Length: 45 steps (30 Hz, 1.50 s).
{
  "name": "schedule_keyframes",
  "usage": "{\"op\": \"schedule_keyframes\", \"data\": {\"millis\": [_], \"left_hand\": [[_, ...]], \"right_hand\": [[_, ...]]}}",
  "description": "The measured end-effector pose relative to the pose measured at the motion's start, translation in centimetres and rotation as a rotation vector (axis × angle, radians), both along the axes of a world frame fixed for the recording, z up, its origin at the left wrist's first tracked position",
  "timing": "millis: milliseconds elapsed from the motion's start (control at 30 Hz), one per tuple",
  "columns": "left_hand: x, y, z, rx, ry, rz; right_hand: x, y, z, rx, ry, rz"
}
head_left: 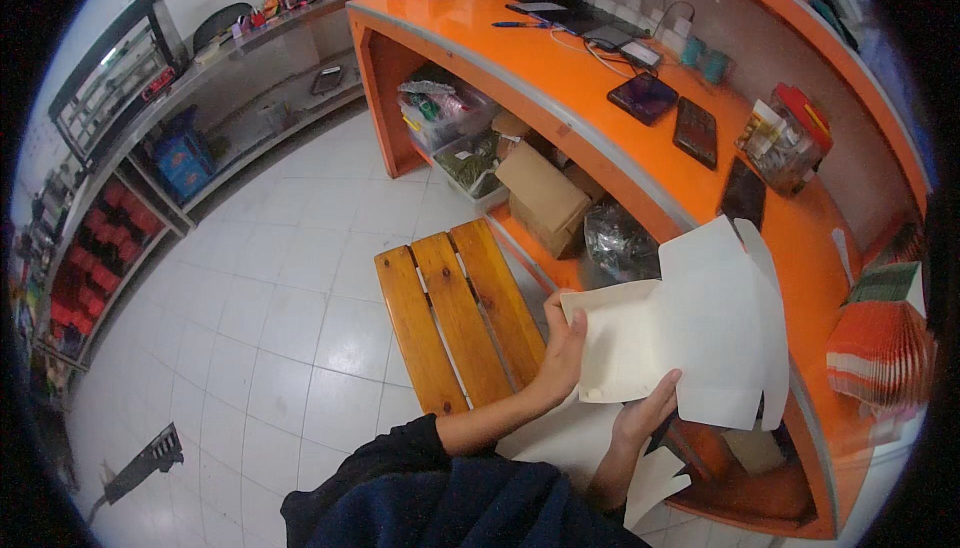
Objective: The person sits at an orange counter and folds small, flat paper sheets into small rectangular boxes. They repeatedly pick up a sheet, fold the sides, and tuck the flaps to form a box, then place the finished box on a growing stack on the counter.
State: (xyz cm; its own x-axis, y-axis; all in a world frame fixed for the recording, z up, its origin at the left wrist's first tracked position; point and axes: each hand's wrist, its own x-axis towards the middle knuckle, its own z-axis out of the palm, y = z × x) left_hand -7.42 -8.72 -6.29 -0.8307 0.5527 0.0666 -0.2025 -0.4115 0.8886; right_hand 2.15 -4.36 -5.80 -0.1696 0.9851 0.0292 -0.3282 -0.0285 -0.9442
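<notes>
Between my hands is a partly folded white cardboard box point(622, 333), its walls raised on the left and its wide lid flap point(715, 323) spread out to the right over the counter's edge. My left hand point(565, 353) grips the box's left wall, thumb on the inner side and fingers behind. At the lower edge my right hand point(645, 413) holds the cardboard, its fingers partly hidden underneath. Below the box, another white cardboard sheet point(550, 438) lies close to my body, partly covered by my forearms.
An orange counter point(640, 163) curves along the right, bearing phones point(695, 133), a red-lidded plastic jar point(785, 138) and a stack of orange-edged paper point(875, 348). Its lower shelf holds a brown carton point(540, 193) and bins. A wooden slatted stool point(450, 298) stands left of my hands.
</notes>
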Motion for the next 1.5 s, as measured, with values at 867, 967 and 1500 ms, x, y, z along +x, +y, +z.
{"op": "schedule_keyframes", "data": {"millis": [867,967,1500], "left_hand": [[-2.8,-1.0,0.6,0.154,0.149,-0.49],[-2.7,-1.1,1.2,0.37,-0.145,-0.732],[-1.5,-1.4,3.1,-0.141,0.979,0.033]], "right_hand": [[1.7,1.0,0.4,0.333,0.132,0.171],[1.6,1.4,0.2,0.407,0.043,0.021],[1.5,0.5,4.0,0.984,-1.033,-0.203]]}}
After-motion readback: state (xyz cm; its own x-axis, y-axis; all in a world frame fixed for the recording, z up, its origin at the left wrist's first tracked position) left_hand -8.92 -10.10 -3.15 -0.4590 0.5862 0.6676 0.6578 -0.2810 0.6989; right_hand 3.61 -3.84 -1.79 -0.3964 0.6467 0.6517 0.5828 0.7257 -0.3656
